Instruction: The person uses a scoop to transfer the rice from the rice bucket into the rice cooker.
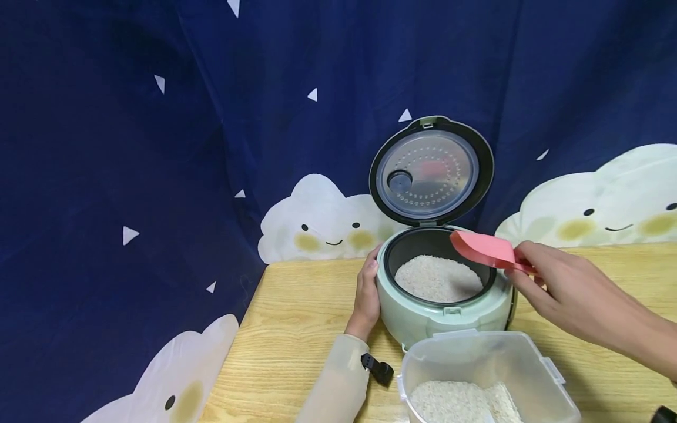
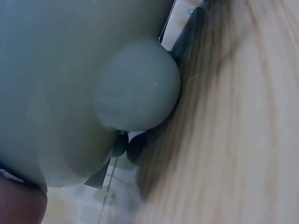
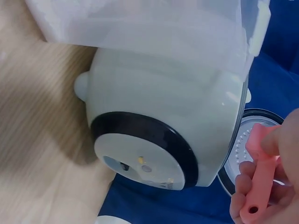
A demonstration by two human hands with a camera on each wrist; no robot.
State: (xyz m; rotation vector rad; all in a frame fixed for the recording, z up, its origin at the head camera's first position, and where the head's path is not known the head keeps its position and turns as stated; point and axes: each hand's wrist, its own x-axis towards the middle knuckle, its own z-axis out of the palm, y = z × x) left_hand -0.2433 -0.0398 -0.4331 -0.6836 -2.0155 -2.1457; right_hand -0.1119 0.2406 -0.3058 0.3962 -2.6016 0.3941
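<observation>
A pale green rice cooker [image 1: 446, 320] stands with its lid [image 1: 449, 202] raised, and white rice [image 1: 436, 279] lies in its dark inner pot. My left hand [image 1: 367, 294] rests against the cooker's left side, fingers pointing away along the wall. The left wrist view shows the cooker's side [image 2: 60, 84] close up. My right hand [image 1: 555, 288] grips a pink scoop [image 1: 486, 249] by its handle. The scoop is held tilted over the right part of the pot, above the rice. In the right wrist view, fingers wrap round the scoop's handle [image 3: 259, 186].
A clear plastic container [image 1: 529, 352] of rice stands in front of the cooker, close to it. The wooden table [image 1: 301, 311] ends at the back against a dark blue curtain [image 1: 296, 70] with clouds. A black strap device [image 1: 378, 369] sits at my left sleeve.
</observation>
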